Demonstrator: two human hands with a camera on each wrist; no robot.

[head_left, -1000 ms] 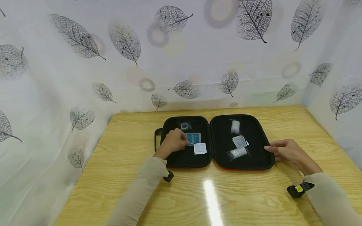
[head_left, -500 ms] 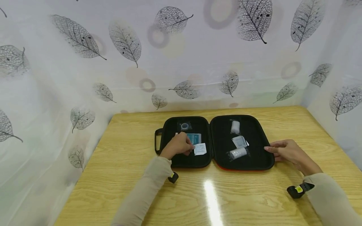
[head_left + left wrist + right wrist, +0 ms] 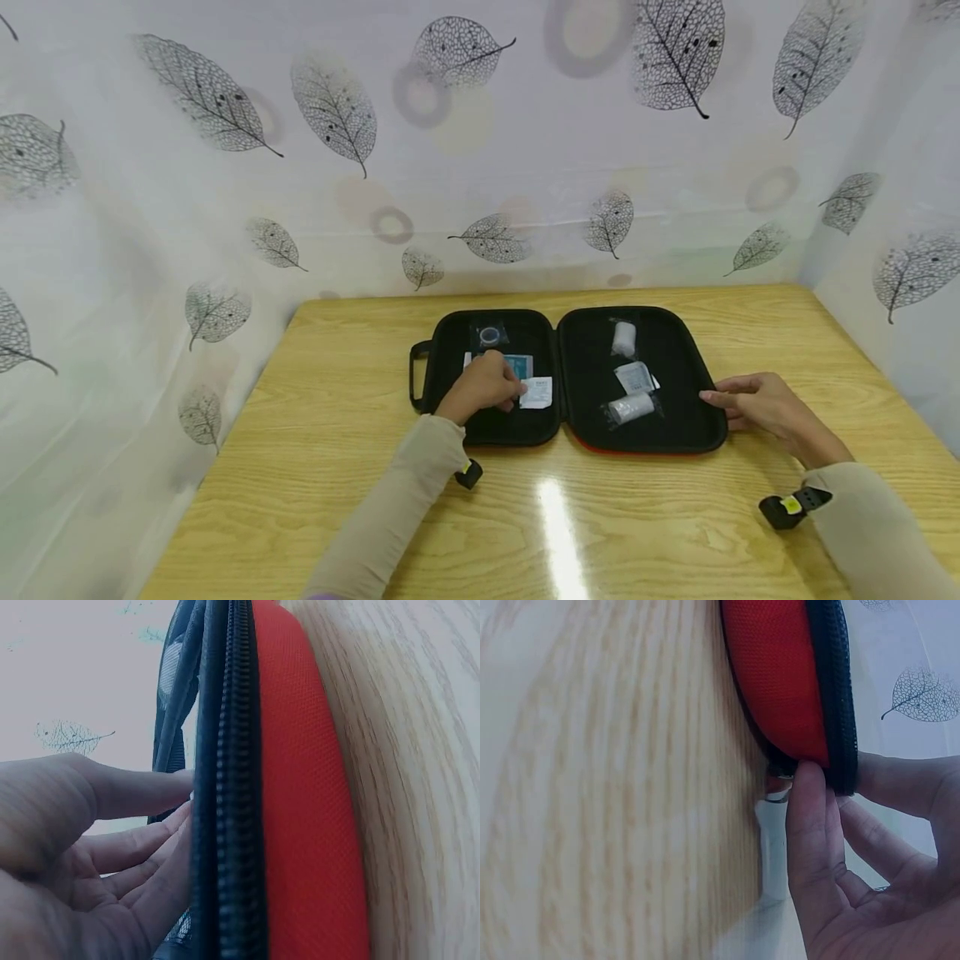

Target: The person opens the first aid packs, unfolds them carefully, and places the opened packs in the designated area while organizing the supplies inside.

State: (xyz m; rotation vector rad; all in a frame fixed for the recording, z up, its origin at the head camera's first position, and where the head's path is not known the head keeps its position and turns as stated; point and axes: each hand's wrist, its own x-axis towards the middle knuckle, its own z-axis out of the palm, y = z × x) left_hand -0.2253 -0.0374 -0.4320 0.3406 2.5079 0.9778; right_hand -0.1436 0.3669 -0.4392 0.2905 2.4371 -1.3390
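A zippered case (image 3: 495, 432) with a black lining and red shell (image 3: 300, 780) lies spread flat on the table. Over its left half, my left hand (image 3: 483, 387) pinches the edge of a small white packet (image 3: 537, 392); in the left wrist view the rim hides the fingertips. Partly under that hand is a teal packet (image 3: 520, 365), and a clear bag with a ring-shaped roll (image 3: 489, 337) lies above it. My right hand (image 3: 761, 408) grips the right half's outer corner, thumb on the rim and fingers against the red shell (image 3: 780, 682).
In the right half sit a white bandage roll (image 3: 624, 339), a white packet (image 3: 634, 377) and another wrapped roll (image 3: 632, 407). A carry handle (image 3: 417, 375) sticks out on the left. Leaf-patterned cloth (image 3: 525, 167) hangs behind the wooden table (image 3: 637, 525).
My left hand has moved right from the teal packet to the small white packet, which has shifted slightly right and turned a little. The right hand stays at the case's corner.
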